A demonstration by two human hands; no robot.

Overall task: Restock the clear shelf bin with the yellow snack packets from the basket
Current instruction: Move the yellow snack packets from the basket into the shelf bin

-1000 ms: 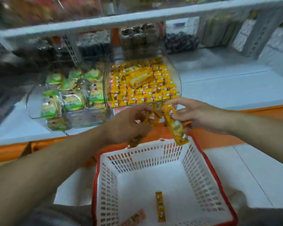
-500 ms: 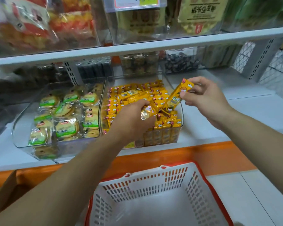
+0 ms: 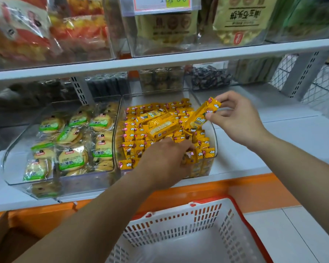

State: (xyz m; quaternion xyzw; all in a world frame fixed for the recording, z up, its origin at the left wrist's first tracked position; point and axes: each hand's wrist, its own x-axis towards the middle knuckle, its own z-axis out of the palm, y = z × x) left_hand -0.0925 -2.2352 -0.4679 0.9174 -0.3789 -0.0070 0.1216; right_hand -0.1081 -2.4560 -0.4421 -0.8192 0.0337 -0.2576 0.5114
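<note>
The clear shelf bin (image 3: 214, 133) on the lower shelf is packed with several yellow snack packets (image 3: 160, 126). My right hand (image 3: 239, 120) pinches one yellow snack packet (image 3: 202, 115) by its upper end, holding it tilted over the bin's right side. My left hand (image 3: 165, 164) reaches into the front of the bin, fingers curled around a yellow packet (image 3: 190, 157) among the stacked ones. The white basket (image 3: 180, 221) with a red rim sits below the shelf edge; only its upper part is in view.
A second clear bin (image 3: 13, 154) of green-labelled biscuit packs stands left of the yellow one. Above runs a white shelf board (image 3: 160, 62) carrying bagged snacks and a price tag (image 3: 165, 3). A cardboard box (image 3: 6, 236) is at lower left. An orange shelf front (image 3: 245, 188) lies below.
My left hand has sunk from above the packets into the bin's front with its packet. My right hand stays over the bin's right side with its packet. The view tilted up, hiding the basket's floor.
</note>
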